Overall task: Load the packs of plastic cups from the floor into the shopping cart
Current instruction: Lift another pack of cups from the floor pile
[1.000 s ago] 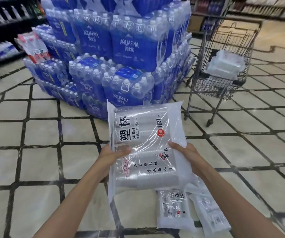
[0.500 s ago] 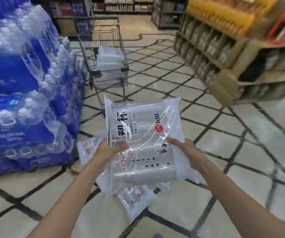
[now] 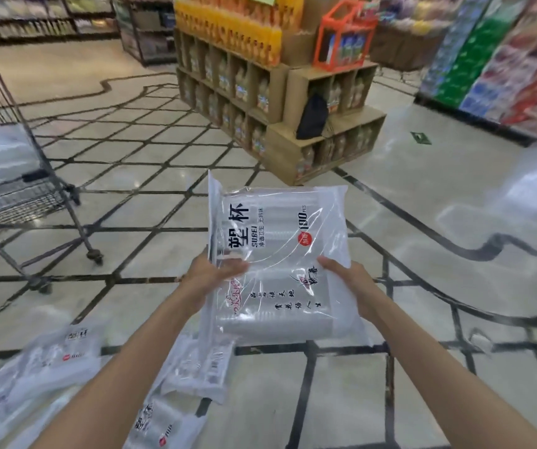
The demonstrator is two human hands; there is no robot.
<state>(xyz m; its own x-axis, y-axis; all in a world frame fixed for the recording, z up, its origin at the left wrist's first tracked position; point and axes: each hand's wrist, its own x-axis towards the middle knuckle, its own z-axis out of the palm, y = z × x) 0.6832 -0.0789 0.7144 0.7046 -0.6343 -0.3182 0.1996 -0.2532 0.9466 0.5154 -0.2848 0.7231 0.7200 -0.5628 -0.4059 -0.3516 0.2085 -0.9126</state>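
From the head view, the clear, flat plastic pack of stacked cups with black printed characters is held up in front of the chest, off the floor. Both hands grip it: the left hand curls round its left edge with the thumb across the front, and the right hand holds the right edge the same way, thumb on top. The pack's long axis runs away from the person, its far end tipped upward.

The grey wire shopping cart stands well apart at the far left of the view, already carrying clear packs in its basket. So the cart lies to the left of the held pack, and the left hand is the nearer one to it; I judge the carry must swing leftward.

More clear packs of cups lie on the beige tiled floor at lower left, below the left forearm.
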